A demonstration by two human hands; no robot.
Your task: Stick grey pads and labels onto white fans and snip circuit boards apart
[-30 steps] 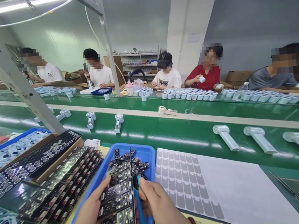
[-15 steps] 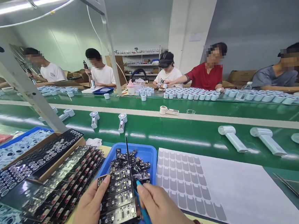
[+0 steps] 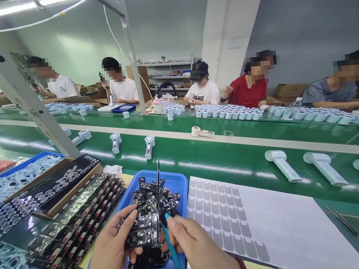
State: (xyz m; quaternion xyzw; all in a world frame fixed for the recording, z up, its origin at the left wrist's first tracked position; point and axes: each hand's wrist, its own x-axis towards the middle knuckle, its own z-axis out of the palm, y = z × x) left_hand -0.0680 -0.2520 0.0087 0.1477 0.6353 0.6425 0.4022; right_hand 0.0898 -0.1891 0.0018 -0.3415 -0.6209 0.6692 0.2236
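My left hand (image 3: 113, 245) grips a black circuit board panel (image 3: 143, 237) by its left side, thumb on top. A thin dark edge strip (image 3: 158, 186) of the panel sticks up on its right. My right hand (image 3: 195, 242) is closed around blue-handled nippers (image 3: 171, 248), whose dark jaws are at the strip, partly hidden. Below the panel, another black board piece (image 3: 148, 260) shows over the blue tray (image 3: 183, 180); whether it is joined to the panel I cannot tell. Several loose small circuit boards (image 3: 169, 198) lie heaped in the tray.
Stacked board panels (image 3: 80, 218) stand left of the tray. A white sheet with grey stickers (image 3: 230, 213) lies right, tweezers (image 3: 354, 228) beyond it. A green conveyor belt (image 3: 200, 157) carries light-blue housings (image 3: 282, 165). Co-workers sit across it; a metal post (image 3: 27, 89) rises at left.
The panel in my left hand shows fewer board rows, and a dark piece now appears below it. Belt housings have shifted slightly right. The co-worker in red has drawn an arm back.
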